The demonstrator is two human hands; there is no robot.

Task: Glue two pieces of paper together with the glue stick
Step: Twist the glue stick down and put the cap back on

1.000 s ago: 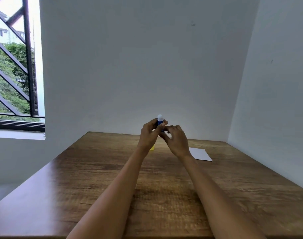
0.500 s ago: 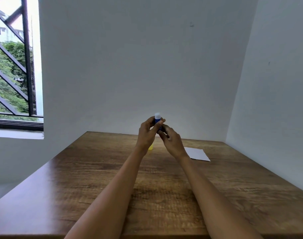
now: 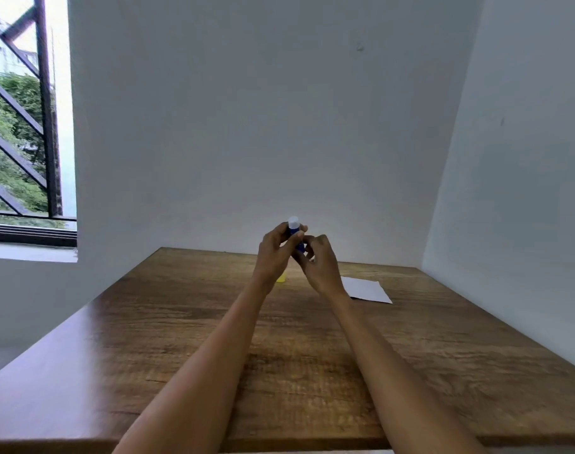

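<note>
I hold a blue glue stick upright above the far part of the wooden table, its white glue tip showing on top. My left hand wraps the upper body of the stick. My right hand pinches its lower end with the fingertips. A small yellow object, seemingly the cap, lies on the table just below my left hand. White paper lies flat to the right of my right hand; whether it is one sheet or two stacked I cannot tell.
White walls close the table at the back and on the right. A barred window is at the left, with trees outside. The table's near edge runs along the bottom of the view.
My right hand's fingers have shifted around the base of the glue stick, curling and spreading slightly. Both hands stay in about the same place above the table.
</note>
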